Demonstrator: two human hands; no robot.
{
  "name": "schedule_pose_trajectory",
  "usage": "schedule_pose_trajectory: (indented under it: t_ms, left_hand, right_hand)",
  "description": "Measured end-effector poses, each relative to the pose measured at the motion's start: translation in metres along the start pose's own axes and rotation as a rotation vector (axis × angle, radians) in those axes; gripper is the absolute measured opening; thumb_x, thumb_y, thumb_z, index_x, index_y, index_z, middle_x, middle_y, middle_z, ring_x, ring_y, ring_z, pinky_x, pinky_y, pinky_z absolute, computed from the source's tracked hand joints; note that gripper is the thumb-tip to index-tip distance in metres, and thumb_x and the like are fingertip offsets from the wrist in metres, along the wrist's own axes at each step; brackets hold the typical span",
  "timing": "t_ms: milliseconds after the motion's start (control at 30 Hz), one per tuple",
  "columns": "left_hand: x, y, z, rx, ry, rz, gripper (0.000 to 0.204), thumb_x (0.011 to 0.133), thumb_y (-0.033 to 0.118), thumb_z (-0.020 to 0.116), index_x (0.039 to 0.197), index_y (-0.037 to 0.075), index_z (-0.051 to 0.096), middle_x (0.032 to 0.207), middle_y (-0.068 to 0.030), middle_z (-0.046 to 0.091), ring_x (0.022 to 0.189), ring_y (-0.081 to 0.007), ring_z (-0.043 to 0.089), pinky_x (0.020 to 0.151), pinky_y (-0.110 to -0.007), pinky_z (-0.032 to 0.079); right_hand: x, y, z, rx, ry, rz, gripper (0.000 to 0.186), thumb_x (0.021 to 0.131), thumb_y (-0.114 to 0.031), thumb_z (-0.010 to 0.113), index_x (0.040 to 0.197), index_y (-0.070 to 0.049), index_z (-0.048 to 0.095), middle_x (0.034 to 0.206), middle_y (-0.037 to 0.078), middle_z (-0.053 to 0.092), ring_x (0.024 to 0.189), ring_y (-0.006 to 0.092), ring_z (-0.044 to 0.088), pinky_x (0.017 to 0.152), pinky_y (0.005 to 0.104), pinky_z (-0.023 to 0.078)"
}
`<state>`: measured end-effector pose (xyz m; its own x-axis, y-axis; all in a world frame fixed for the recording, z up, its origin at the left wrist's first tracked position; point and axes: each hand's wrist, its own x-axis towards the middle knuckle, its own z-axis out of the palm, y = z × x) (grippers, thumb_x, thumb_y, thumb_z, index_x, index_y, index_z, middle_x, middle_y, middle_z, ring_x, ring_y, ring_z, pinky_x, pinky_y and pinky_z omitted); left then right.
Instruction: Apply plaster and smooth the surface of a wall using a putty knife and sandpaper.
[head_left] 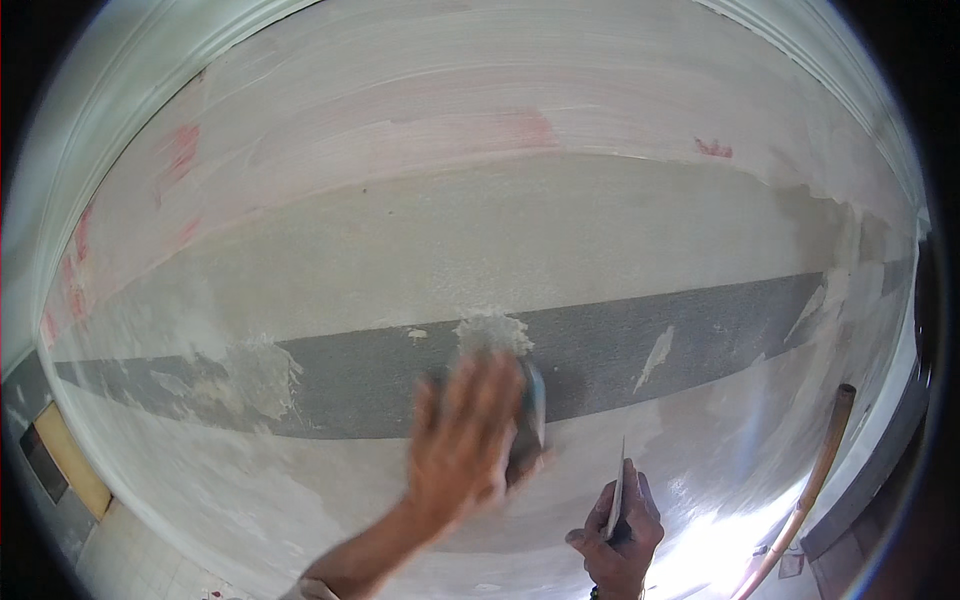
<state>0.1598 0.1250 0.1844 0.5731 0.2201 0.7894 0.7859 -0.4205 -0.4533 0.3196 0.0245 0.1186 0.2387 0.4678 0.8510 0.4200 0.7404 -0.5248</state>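
Observation:
My left hand (465,430), smeared by motion, reaches up from the lower left and presses against the wall (450,235) with its back toward me. Beneath its fingers is a dark, rounded tool with a pale bluish edge (536,400); the hand hides most of it, so its exact kind is unclear. The tool lies over a dark grey band (680,335), just below a rough whitish patch of filler (495,332). Lower and to the right, my right hand (625,535) is closed round a thin flat scraper (618,490), seen edge-on and pointing upward, apart from the wall tool.
More whitish patches (265,380) mark the band at left. Pinkish smears (520,128) show on the upper wall. A brown pole (815,490) leans at the lower right beside a bright glare. Pale moulding (120,90) frames the wall, and a tan panel (75,460) stands at lower left.

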Motion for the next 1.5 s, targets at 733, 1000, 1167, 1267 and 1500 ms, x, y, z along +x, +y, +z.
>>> schedule_pose_trajectory:
  t_ms: [733, 1000, 1167, 1267, 1500]
  left_hand:
    - [0.017, 0.028, -0.008, -0.236, 0.036, -0.044, 0.072, 0.077, 0.045, 0.056, 0.136, 0.013, 0.03, 0.143, -0.0068, 0.025, 0.132, -0.0238, 0.022, 0.105, -0.055, 0.006]
    - [-0.058, -0.034, -0.004, -0.004, 0.208, -0.487, 0.07, 0.084, 0.057, 0.035, 0.134, 0.009, 0.032, 0.139, -0.0185, 0.028, 0.129, -0.0382, 0.024, 0.105, -0.057, 0.003]
    - [-0.07, -0.035, 0.006, 0.043, 0.249, -0.465, 0.074, 0.084, 0.058, 0.031, 0.135, 0.006, 0.028, 0.138, -0.0199, 0.028, 0.128, -0.0401, 0.024, 0.104, -0.059, 0.005]
    - [-0.07, -0.031, 0.006, 0.022, 0.263, -0.461, 0.072, 0.084, 0.059, 0.03, 0.135, 0.008, 0.03, 0.138, -0.0187, 0.029, 0.128, -0.0386, 0.025, 0.105, -0.057, 0.008]
    - [-0.075, -0.033, 0.004, 0.069, 0.214, -0.461, 0.074, 0.082, 0.06, 0.029, 0.135, 0.009, 0.031, 0.136, -0.0175, 0.033, 0.128, -0.0373, 0.027, 0.105, -0.056, 0.008]
  right_hand:
    - [0.003, 0.001, -0.017, -0.377, 0.25, 0.041, 0.056, 0.073, -0.018, 0.061, 0.123, 0.003, 0.046, 0.077, 0.008, 0.045, 0.063, 0.0173, 0.043, 0.052, 0.028, 0.036]
    - [0.045, -0.019, 0.017, -0.766, 0.001, -0.009, 0.063, 0.076, -0.029, 0.065, 0.13, -0.009, 0.04, 0.082, 0.012, 0.04, 0.057, 0.0215, 0.045, 0.047, 0.0328, 0.045]
    - [0.046, -0.036, 0.029, -0.975, -0.136, 0.16, 0.063, 0.082, -0.035, 0.057, 0.136, -0.015, 0.031, 0.084, 0.015, 0.04, 0.048, 0.0226, 0.051, 0.042, 0.0328, 0.047]
    - [0.045, -0.043, 0.025, -1.073, -0.169, 0.254, 0.065, 0.083, -0.036, 0.056, 0.137, -0.016, 0.026, 0.081, 0.016, 0.042, 0.048, 0.0251, 0.053, 0.042, 0.0336, 0.047]
    - [0.052, -0.036, 0.055, -1.122, 0.132, 0.187, 0.064, 0.077, -0.026, 0.064, 0.134, -0.015, 0.036, 0.069, 0.01, 0.048, 0.049, 0.0214, 0.05, 0.045, 0.033, 0.043]
